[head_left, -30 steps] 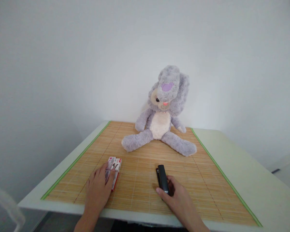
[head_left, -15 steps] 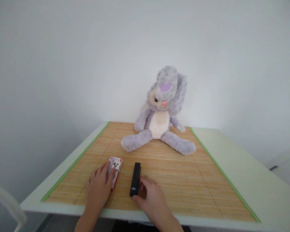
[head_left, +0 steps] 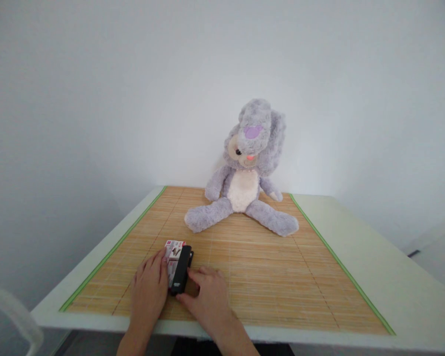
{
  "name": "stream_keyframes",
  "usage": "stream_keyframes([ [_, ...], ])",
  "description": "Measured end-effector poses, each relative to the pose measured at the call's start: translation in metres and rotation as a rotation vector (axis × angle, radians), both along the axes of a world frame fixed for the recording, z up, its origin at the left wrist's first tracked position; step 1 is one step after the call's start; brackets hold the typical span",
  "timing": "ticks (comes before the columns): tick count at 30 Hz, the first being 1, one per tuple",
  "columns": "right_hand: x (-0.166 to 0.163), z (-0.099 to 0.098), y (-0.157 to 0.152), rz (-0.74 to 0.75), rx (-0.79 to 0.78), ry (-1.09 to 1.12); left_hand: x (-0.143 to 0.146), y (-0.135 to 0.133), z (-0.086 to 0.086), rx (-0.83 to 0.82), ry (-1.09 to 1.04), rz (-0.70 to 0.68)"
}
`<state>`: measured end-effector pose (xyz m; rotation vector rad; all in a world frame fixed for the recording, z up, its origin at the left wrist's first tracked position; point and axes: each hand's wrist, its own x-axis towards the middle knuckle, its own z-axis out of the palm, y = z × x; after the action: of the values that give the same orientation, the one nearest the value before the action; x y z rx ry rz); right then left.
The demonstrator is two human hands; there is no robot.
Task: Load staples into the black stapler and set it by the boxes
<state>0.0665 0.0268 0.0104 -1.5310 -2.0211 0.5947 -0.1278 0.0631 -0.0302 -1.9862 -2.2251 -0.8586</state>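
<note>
A black stapler [head_left: 181, 269] lies on the bamboo mat [head_left: 267, 277] right against a small red-and-white box [head_left: 173, 251]. My right hand [head_left: 207, 299] grips the stapler's near end with thumb and fingers. My left hand [head_left: 148, 291] rests flat on the box, fingers stretched over its left side. Both hands sit near the mat's front edge.
A grey plush rabbit [head_left: 244, 178] sits at the back of the mat against the white wall. The mat covers a pale table [head_left: 374, 247], with its bare strip at the right. A curved translucent object [head_left: 11, 311] shows at the lower left.
My right hand has slid the stapler leftward across the mat, from the middle right to touching the box. My left hand has stayed on the box.
</note>
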Motion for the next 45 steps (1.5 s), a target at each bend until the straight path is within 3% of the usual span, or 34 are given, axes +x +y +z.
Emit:
stream_keyframes([
  [29, -0.012, -0.002, -0.001, -0.043, 0.127, -0.001, -0.017, 0.007, -0.015, 0.072, -0.062, 0.04],
  [45, -0.015, -0.002, 0.0, -0.043, 0.101, -0.031, -0.017, 0.006, -0.014, 0.073, -0.098, 0.051],
])
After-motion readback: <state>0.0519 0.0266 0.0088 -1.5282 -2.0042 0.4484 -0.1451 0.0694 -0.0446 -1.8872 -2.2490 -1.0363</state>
